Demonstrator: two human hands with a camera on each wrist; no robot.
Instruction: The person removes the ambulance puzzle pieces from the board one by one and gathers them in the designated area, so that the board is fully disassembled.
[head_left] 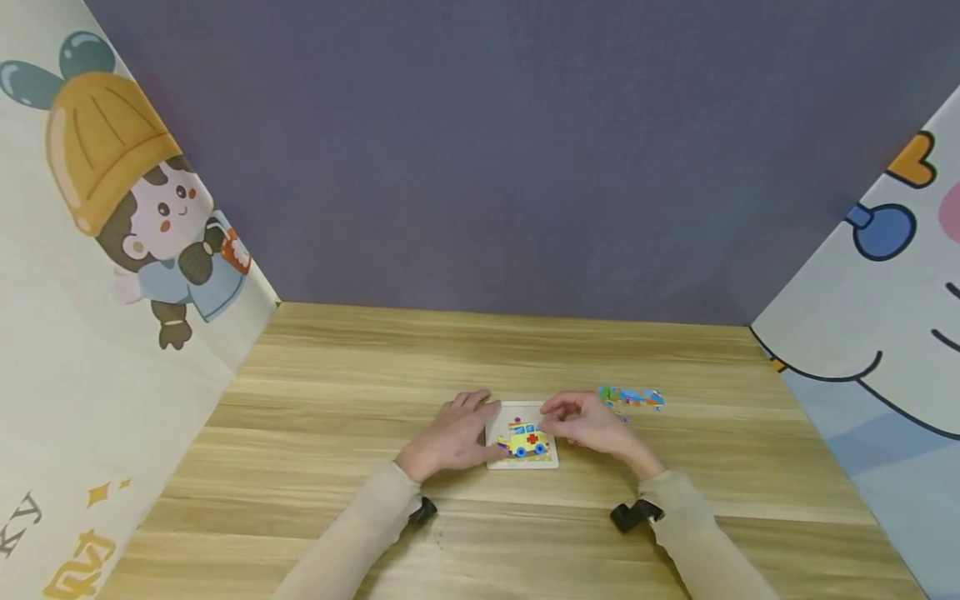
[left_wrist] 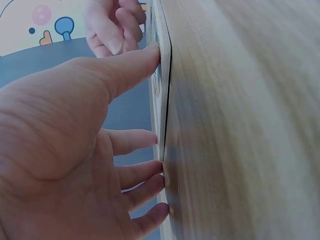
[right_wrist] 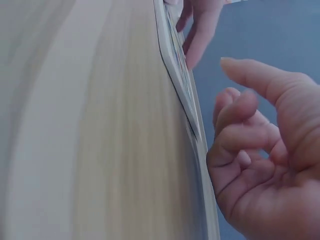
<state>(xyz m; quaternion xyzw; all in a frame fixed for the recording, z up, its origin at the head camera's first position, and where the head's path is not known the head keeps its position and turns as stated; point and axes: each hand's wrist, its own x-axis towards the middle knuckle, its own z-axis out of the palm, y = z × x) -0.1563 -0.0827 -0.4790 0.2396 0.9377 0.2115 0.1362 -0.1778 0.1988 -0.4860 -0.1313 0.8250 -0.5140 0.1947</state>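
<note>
A white-framed puzzle board [head_left: 522, 466] lies flat on the wooden table, showing a yellow ambulance [head_left: 522, 439] with blue wheels and a red cross. The upper part of the board is plain white. My left hand [head_left: 456, 437] rests along its left side, fingers extended; the left wrist view shows the thumb [left_wrist: 132, 69] touching the board's edge and face. Over the upper right edge hovers my right hand [head_left: 588, 421]. In the right wrist view its fingers [right_wrist: 237, 130] curl loosely, the thumb stands apart from them, and nothing shows between.
Several colourful puzzle pieces [head_left: 633, 397], mostly blue with green and orange, lie behind the right hand, which partly covers some. A dark wall [head_left: 510, 167] stands at the table's back, with cartoon-printed panels [head_left: 150, 333] at both sides. Black straps circle both wrists.
</note>
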